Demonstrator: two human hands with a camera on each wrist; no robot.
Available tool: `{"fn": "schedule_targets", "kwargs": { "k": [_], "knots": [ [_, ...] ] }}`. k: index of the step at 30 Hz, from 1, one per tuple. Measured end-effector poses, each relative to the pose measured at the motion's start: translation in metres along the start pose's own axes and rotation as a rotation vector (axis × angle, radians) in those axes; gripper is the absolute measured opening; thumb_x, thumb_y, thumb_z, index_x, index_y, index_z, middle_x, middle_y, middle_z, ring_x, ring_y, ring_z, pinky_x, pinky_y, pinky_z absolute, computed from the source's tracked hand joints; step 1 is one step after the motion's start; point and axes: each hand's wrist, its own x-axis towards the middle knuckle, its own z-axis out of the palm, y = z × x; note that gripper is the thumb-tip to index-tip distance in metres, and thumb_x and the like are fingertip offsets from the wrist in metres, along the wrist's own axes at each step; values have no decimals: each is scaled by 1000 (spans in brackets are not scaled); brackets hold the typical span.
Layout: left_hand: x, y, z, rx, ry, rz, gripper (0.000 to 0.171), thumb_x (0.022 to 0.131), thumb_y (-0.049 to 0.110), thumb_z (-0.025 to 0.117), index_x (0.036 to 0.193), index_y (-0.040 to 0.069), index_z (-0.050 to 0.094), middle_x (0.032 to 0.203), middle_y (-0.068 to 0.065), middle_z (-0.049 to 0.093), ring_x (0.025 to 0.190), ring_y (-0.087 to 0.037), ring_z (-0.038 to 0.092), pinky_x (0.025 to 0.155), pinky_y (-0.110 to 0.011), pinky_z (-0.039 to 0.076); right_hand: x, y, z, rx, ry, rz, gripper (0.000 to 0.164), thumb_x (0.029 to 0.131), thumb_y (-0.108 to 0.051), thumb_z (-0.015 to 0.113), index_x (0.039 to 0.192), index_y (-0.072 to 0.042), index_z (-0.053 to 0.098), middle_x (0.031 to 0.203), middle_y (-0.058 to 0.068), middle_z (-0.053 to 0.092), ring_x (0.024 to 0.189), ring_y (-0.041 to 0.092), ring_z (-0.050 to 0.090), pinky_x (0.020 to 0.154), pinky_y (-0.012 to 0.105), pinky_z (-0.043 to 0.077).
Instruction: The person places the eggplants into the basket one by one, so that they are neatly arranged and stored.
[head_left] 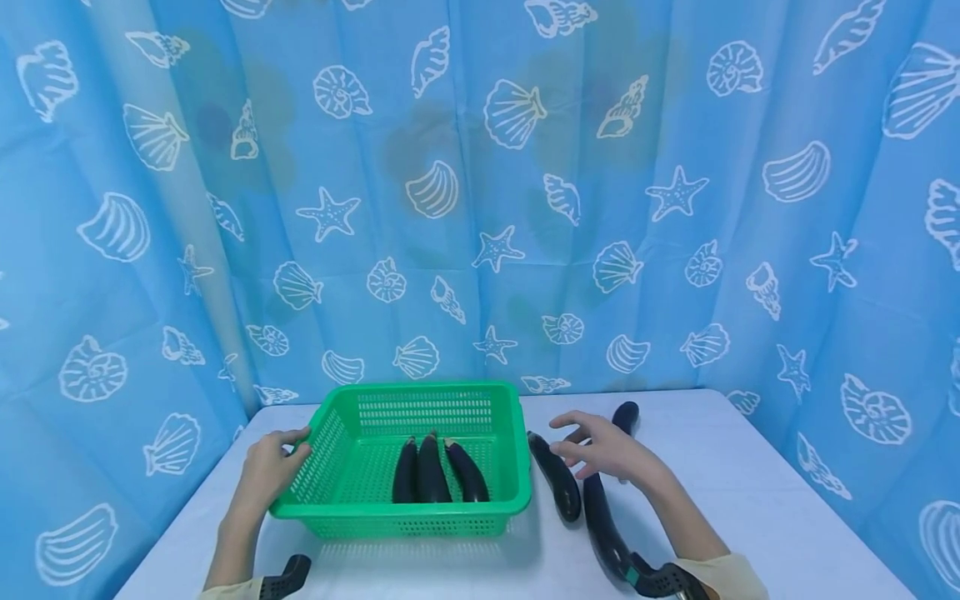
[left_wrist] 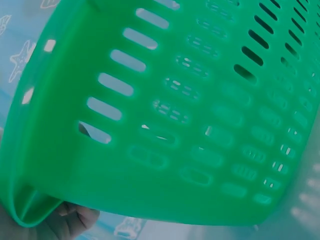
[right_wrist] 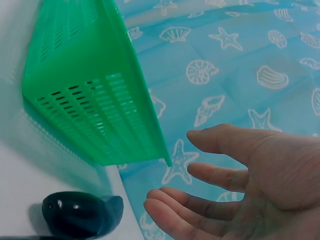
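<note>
A green plastic basket (head_left: 420, 510) with slotted walls stands on the table. Three dark eggplants (head_left: 432, 471) lie side by side inside it. My left hand (head_left: 272, 467) grips the basket's left rim; in the left wrist view, curled fingers (left_wrist: 82, 220) show beneath the rim. To the right of the basket, my right hand (head_left: 607, 450) hovers over loose eggplants with fingers spread and nothing held. One loose eggplant (head_left: 555, 477) lies nearest the basket. A longer dark one (head_left: 602, 521) lies beside it, and another dark end (head_left: 626, 415) shows behind the hand, which partly hides them.
A white cloth covers the table (head_left: 720, 467). Behind and at both sides hangs a blue curtain (head_left: 480, 208) with white shell and starfish prints. Black wrist devices (head_left: 285, 577) sit on both forearms; the right one overlaps the long eggplant's near end.
</note>
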Motion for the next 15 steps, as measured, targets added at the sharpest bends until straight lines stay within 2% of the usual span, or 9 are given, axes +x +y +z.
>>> {"fn": "schedule_targets", "kwargs": {
  "k": [8,11,15],
  "knots": [
    [-1,1,1,-3,23,-7,39,93,14,57,126,-6,61,115,-29,65,80,-23,60,63,-29,46,-7,17,-5,17,24,46,53,93,-30,65,137,-5,51,111,18,67,89,28,69,71,38,59],
    [-1,1,2,-21,23,-18,39,94,14,57,127,-5,61,114,-28,66,76,-22,58,60,-29,44,-8,25,-6,28,29,83,54,93,-31,65,137,-4,51,110,18,67,89,26,69,72,39,59],
    [-1,-1,3,-25,36,-26,39,94,15,56,128,-5,61,111,-26,67,70,-20,53,56,-28,41,-9,33,-8,11,43,92,57,92,-33,66,138,-3,50,110,18,68,90,24,68,72,38,59]
  ]
}}
